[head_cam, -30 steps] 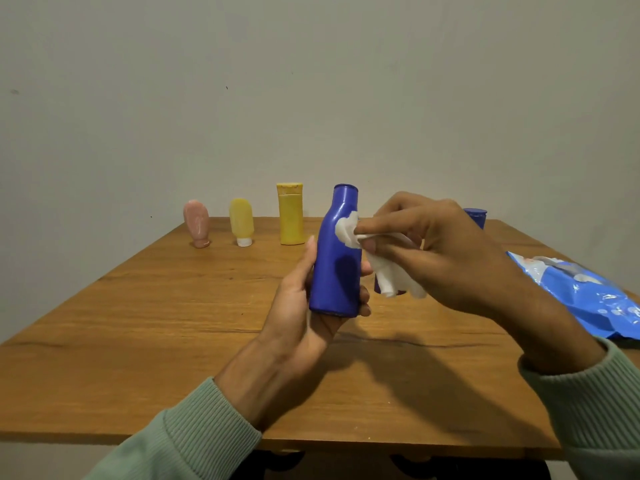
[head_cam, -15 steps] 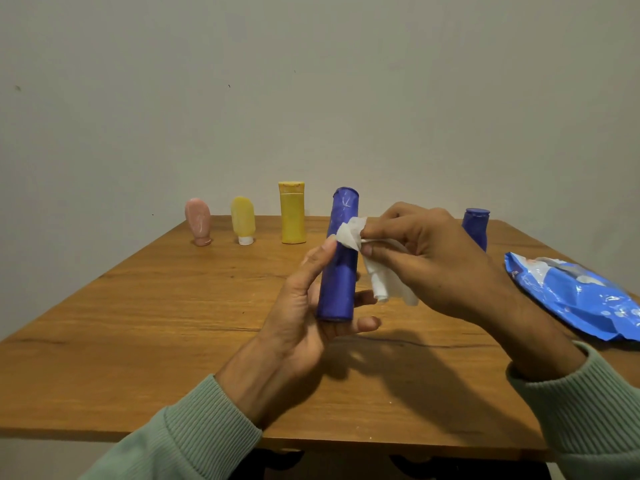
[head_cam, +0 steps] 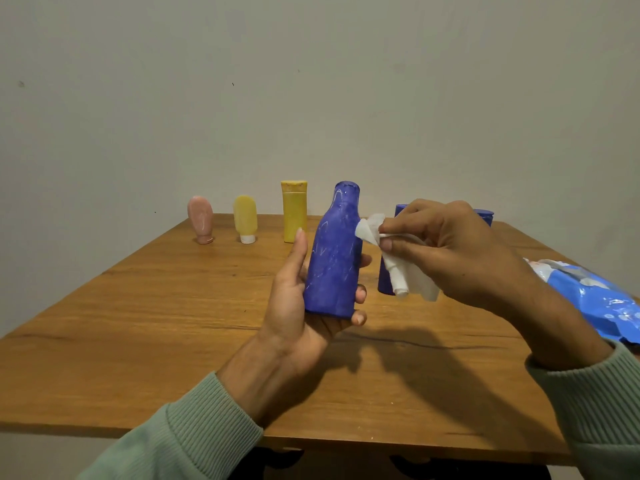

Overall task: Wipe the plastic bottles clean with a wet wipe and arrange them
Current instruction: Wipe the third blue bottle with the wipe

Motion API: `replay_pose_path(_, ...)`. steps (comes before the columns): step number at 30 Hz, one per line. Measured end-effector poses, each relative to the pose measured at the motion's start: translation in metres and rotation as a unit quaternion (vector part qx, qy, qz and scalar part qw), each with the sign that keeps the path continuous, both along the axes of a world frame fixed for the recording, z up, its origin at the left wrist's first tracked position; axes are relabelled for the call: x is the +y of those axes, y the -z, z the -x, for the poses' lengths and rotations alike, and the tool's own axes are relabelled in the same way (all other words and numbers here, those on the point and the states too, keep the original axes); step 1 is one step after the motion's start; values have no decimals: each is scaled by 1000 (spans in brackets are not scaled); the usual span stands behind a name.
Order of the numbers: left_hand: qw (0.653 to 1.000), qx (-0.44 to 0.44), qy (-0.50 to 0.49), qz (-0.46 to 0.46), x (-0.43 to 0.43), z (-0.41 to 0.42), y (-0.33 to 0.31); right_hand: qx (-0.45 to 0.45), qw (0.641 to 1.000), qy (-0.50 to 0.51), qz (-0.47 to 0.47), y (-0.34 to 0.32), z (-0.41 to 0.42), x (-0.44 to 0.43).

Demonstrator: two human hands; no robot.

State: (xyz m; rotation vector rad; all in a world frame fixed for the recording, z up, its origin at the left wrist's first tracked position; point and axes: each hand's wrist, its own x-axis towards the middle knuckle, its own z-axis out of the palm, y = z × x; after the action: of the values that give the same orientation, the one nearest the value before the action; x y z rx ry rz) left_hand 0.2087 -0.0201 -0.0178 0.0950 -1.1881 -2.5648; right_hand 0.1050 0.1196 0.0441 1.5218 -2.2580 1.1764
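Observation:
My left hand grips a dark blue plastic bottle upright above the wooden table, broad face toward me. My right hand pinches a white wet wipe and holds its corner against the bottle's right shoulder. Behind my right hand stands a second blue bottle, mostly hidden, and the top of a third blue bottle shows past my knuckles. At the table's far edge a pink tube, a pale yellow tube and a yellow bottle stand in a row.
A blue wet-wipe pack lies at the table's right edge, next to my right forearm. A plain wall rises behind the table. Bare wood stretches across the left and near parts of the tabletop.
The blue bottle has turned in my left hand from its narrow side to its broad face. The wipe stays at the bottle's upper right side.

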Motion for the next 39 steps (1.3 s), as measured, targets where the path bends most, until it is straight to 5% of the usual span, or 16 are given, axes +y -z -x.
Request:
replay_pose_path(13,997,3,2,-79,4,1,-3,72,971,-160,-164,4,-31,-5)
replay_pose_path(18,997,2,-31,-67,4,6,1,118,990,-72,-33,16,-30,-17)
replay_pose_path(23,998,-25,-44,-48,1,5,7,97,978,-125,-132,14,-40,-17)
replay_pose_path(29,999,-18,-34,3,8,9,11,177,982,8,-68,19,-43,-24)
replay_pose_path(33,998,-15,-32,-50,10,6,10,124,976,-87,-154,12,-48,-21)
replay_pose_path(39,995,-15,16,-93,10,4,6,143,978,-59,-140,10,-45,-19)
